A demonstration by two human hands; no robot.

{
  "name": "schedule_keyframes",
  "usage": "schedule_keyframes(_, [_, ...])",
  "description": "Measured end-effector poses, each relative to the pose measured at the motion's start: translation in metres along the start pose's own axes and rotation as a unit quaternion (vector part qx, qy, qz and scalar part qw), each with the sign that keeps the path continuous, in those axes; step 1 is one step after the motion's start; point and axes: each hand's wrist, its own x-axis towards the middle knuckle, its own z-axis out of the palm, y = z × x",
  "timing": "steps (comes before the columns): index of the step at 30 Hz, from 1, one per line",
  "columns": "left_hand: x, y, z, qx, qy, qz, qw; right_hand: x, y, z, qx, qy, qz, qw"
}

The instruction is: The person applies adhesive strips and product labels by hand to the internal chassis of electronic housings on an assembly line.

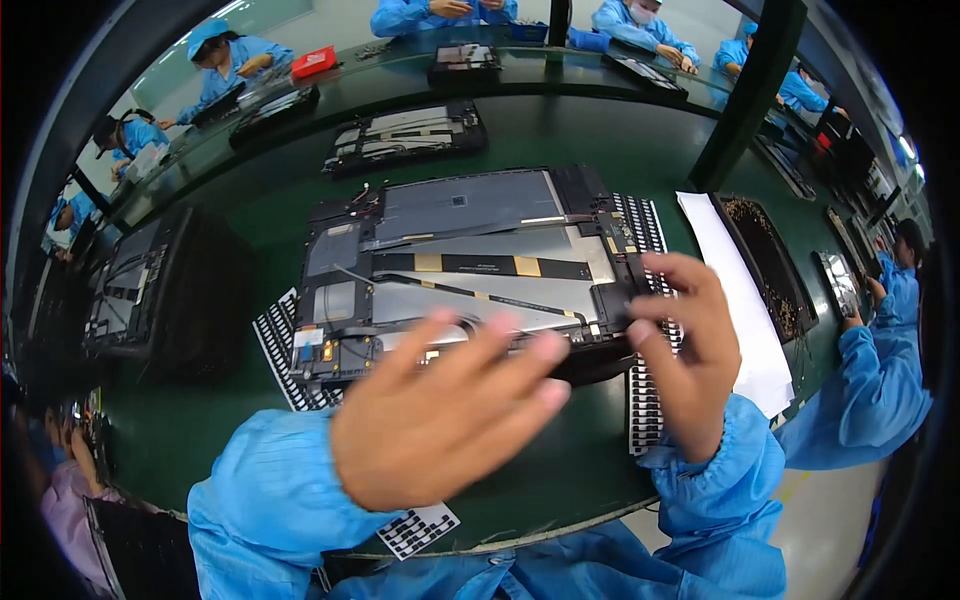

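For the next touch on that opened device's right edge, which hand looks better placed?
Probably the right hand: it curls at the right edge of the opened device. The left hand, blurred, spreads over the near edge, farther away.

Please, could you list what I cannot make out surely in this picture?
All in the head view:
- Near edge of the opened electronic device: partly covered by the left hand.
- Whether the right hand grips anything at the device's corner: blurred.
- Small golden pieces in the black tray: too small to identify.
- Top-centre co-worker: head cut off by the upper edge.
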Motion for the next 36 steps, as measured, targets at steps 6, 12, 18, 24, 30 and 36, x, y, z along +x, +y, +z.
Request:
schedule_keyframes(6, [-0.066, -0.031, 0.009, -0.215, 0.207, -0.423, 0.856, -0.002, 0.013, -0.003, 0.121, -0.041, 0.22, 0.967])
schedule_keyframes(12, [-0.067, -0.03, 0.022, -0.439, 0.27, -0.488, 0.705, -0.002, 0.01, 0.015, 0.16, -0.041, 0.195, 0.967])
schedule_keyframes(18, [-0.044, -0.029, -0.046, -0.372, 0.383, -0.392, 0.75, 0.036, -0.045, -0.007, 0.207, 0.018, 0.118, 0.971])
schedule_keyframes(24, [-0.104, -0.083, -0.161, -0.371, 0.434, -0.401, 0.716, 0.096, -0.132, 0.05, 0.283, -0.136, 0.016, 0.949])
schedule_keyframes(30, [-0.227, -0.165, -0.185, -0.287, 0.418, -0.494, 0.706, 0.113, -0.161, 0.198, 0.343, -0.133, -0.036, 0.929])
schedule_keyframes(36, [-0.281, -0.205, -0.172, -0.227, 0.288, -0.561, 0.742, 0.079, -0.146, 0.268, 0.276, -0.197, 0.017, 0.941])
